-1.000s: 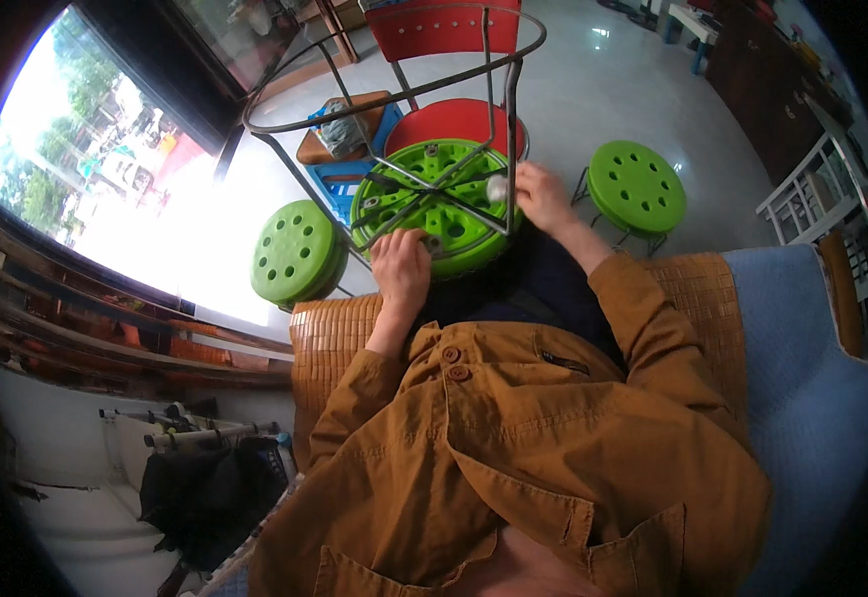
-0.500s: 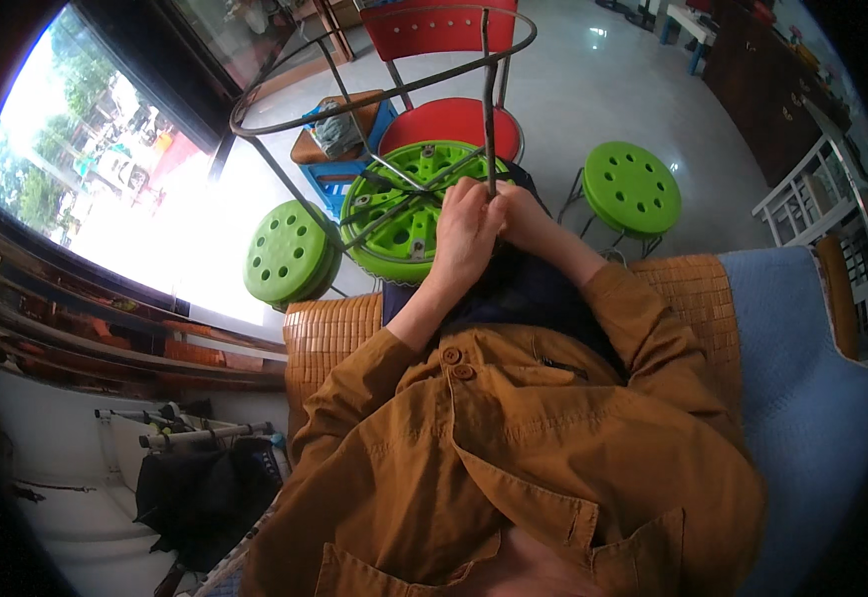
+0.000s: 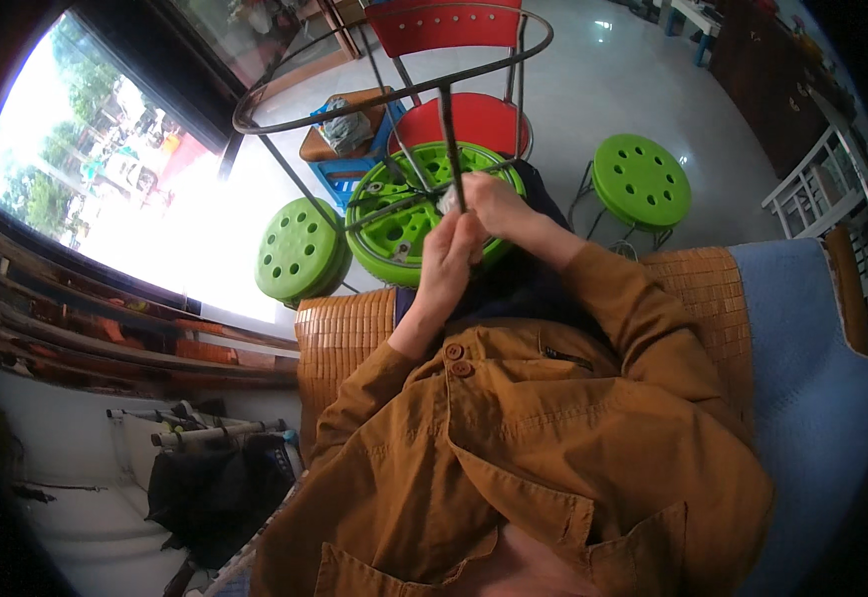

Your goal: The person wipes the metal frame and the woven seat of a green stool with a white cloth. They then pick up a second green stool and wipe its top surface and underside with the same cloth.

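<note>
An upturned stool [image 3: 391,267] with a green round seat rests over my lap, its underside facing up. Dark metal legs rise from it to a wide metal ring [image 3: 394,96]. My left hand [image 3: 446,261] is closed round the lower end of the near stool leg [image 3: 452,144]. Just beyond it, my right hand [image 3: 494,207] is closed against the same leg. A small whitish wad [image 3: 447,201], cloth or paper, shows at the right fingers; most of it is hidden.
Green stools stand at left [image 3: 297,249] and right [image 3: 641,184]. A red chair [image 3: 454,124] is ahead, beside a blue-and-brown stool [image 3: 346,171] bearing a grey bundle. I sit on a woven mat [image 3: 344,333]; a blue pad [image 3: 802,398] lies to the right.
The upturned stool has turned, and the leg at my hands has swung left and nearer. My left hand has moved down towards me; the whitish wad now shows at my right fingers.
</note>
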A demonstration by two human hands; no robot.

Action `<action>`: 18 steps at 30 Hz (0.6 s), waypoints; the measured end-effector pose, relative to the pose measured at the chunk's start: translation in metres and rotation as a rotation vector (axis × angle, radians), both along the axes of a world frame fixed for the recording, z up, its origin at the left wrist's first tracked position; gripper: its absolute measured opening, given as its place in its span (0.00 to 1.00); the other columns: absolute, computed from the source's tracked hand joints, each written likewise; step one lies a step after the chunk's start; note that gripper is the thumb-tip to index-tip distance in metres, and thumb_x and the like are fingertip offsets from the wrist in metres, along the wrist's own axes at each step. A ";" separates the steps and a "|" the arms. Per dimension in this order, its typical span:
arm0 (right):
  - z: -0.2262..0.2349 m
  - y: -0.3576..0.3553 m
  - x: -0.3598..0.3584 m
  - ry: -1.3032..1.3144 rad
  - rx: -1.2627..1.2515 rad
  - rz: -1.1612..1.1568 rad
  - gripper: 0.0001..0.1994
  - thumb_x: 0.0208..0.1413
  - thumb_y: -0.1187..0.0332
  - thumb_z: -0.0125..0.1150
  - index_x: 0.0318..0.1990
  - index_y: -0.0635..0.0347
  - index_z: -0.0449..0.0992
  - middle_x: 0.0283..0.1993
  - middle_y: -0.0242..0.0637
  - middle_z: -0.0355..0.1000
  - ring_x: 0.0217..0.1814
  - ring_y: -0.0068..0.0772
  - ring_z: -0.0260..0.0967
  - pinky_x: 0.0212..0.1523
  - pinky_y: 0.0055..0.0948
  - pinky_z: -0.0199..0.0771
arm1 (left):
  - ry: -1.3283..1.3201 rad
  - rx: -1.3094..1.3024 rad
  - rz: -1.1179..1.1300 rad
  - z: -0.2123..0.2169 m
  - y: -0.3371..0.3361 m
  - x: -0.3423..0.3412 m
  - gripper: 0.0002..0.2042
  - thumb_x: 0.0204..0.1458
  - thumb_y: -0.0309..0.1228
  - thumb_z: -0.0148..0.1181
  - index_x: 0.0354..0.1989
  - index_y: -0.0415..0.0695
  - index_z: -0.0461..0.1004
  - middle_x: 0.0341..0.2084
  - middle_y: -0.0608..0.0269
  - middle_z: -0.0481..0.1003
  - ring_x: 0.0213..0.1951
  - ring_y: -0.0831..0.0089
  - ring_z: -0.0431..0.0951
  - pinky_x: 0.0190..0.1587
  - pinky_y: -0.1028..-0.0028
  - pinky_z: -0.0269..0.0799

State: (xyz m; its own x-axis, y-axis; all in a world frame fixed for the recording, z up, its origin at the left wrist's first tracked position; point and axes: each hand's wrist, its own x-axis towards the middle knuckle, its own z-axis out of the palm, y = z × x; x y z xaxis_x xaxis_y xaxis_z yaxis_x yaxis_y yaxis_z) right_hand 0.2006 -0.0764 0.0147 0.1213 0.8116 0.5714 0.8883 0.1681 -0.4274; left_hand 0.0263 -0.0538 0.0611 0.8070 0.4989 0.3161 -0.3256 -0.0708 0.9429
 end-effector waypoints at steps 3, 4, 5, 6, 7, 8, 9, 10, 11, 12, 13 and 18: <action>0.006 -0.043 -0.017 -0.065 -0.108 0.108 0.03 0.51 0.70 0.61 0.30 0.58 0.77 0.35 0.36 0.70 0.43 0.45 0.69 0.42 0.42 0.74 | 0.009 0.024 0.069 -0.003 0.006 -0.021 0.18 0.71 0.41 0.43 0.30 0.42 0.66 0.21 0.70 0.64 0.22 0.82 0.60 0.26 0.80 0.58; 0.007 -0.050 -0.022 -0.035 -0.071 0.112 0.02 0.51 0.72 0.61 0.31 0.60 0.77 0.36 0.36 0.70 0.43 0.44 0.68 0.43 0.40 0.73 | 0.008 0.037 0.061 -0.003 0.008 -0.025 0.19 0.71 0.41 0.43 0.30 0.42 0.66 0.21 0.70 0.63 0.22 0.82 0.60 0.26 0.80 0.58; 0.008 -0.055 -0.024 -0.010 -0.067 0.122 0.02 0.51 0.72 0.61 0.31 0.60 0.77 0.36 0.36 0.70 0.43 0.44 0.68 0.43 0.40 0.73 | 0.008 0.051 0.053 -0.003 0.008 -0.028 0.19 0.71 0.42 0.43 0.30 0.42 0.66 0.21 0.70 0.63 0.22 0.82 0.60 0.26 0.80 0.58; 0.010 -0.059 -0.024 0.014 -0.063 0.131 0.02 0.51 0.73 0.61 0.32 0.60 0.77 0.36 0.36 0.70 0.43 0.44 0.68 0.43 0.40 0.73 | 0.004 0.060 0.036 -0.008 0.007 -0.030 0.19 0.71 0.43 0.43 0.30 0.42 0.66 0.21 0.70 0.63 0.22 0.82 0.60 0.25 0.79 0.56; 0.010 -0.060 -0.026 0.044 -0.050 0.144 0.02 0.52 0.73 0.61 0.32 0.60 0.78 0.36 0.36 0.70 0.43 0.44 0.68 0.44 0.39 0.72 | 0.005 0.065 0.043 -0.010 0.009 -0.032 0.19 0.70 0.43 0.43 0.30 0.42 0.66 0.21 0.69 0.63 0.22 0.82 0.60 0.25 0.79 0.56; 0.010 -0.060 -0.023 0.066 -0.043 0.154 0.03 0.51 0.73 0.61 0.32 0.61 0.78 0.36 0.38 0.71 0.42 0.45 0.69 0.45 0.39 0.71 | 0.006 0.071 0.048 -0.010 0.010 -0.031 0.19 0.70 0.43 0.43 0.31 0.42 0.66 0.21 0.69 0.63 0.22 0.81 0.60 0.25 0.79 0.55; 0.011 -0.061 -0.020 0.111 -0.038 0.187 0.03 0.50 0.74 0.60 0.32 0.61 0.77 0.35 0.39 0.71 0.42 0.45 0.69 0.44 0.39 0.71 | 0.007 0.077 0.053 -0.010 0.010 -0.031 0.19 0.70 0.44 0.43 0.31 0.42 0.66 0.21 0.69 0.63 0.21 0.81 0.59 0.24 0.79 0.55; 0.013 -0.066 -0.015 0.154 -0.039 0.209 0.03 0.50 0.74 0.60 0.32 0.62 0.77 0.35 0.39 0.71 0.41 0.45 0.69 0.44 0.39 0.71 | -0.025 0.095 0.078 -0.007 0.009 -0.028 0.20 0.70 0.44 0.42 0.31 0.42 0.66 0.20 0.69 0.63 0.21 0.81 0.59 0.24 0.78 0.54; 0.013 -0.069 -0.011 0.202 -0.043 0.244 0.03 0.50 0.74 0.60 0.32 0.63 0.77 0.35 0.40 0.71 0.41 0.46 0.70 0.44 0.39 0.71 | -0.039 0.080 0.125 -0.006 0.011 -0.028 0.20 0.71 0.44 0.42 0.31 0.42 0.66 0.19 0.70 0.63 0.20 0.81 0.59 0.23 0.78 0.54; 0.016 -0.076 -0.008 0.217 -0.080 0.264 0.03 0.49 0.75 0.60 0.32 0.64 0.77 0.34 0.42 0.72 0.39 0.47 0.71 0.43 0.40 0.71 | -0.051 0.082 0.165 -0.008 0.017 -0.030 0.20 0.71 0.44 0.42 0.31 0.42 0.66 0.19 0.70 0.63 0.20 0.81 0.59 0.23 0.78 0.54; 0.013 -0.082 -0.002 0.240 -0.105 0.251 0.05 0.49 0.75 0.60 0.34 0.65 0.78 0.35 0.43 0.73 0.39 0.46 0.73 0.42 0.39 0.73 | -0.065 0.088 0.204 -0.008 0.023 -0.034 0.19 0.71 0.43 0.42 0.31 0.42 0.67 0.19 0.70 0.63 0.19 0.81 0.59 0.22 0.78 0.54; 0.021 -0.108 0.015 0.469 -0.009 -0.147 0.10 0.53 0.82 0.58 0.43 0.65 0.79 0.42 0.35 0.75 0.39 0.30 0.76 0.40 0.25 0.75 | 0.036 0.334 0.471 -0.015 0.024 -0.044 0.03 0.61 0.26 0.56 0.35 0.41 0.70 0.26 0.64 0.70 0.26 0.75 0.69 0.30 0.75 0.66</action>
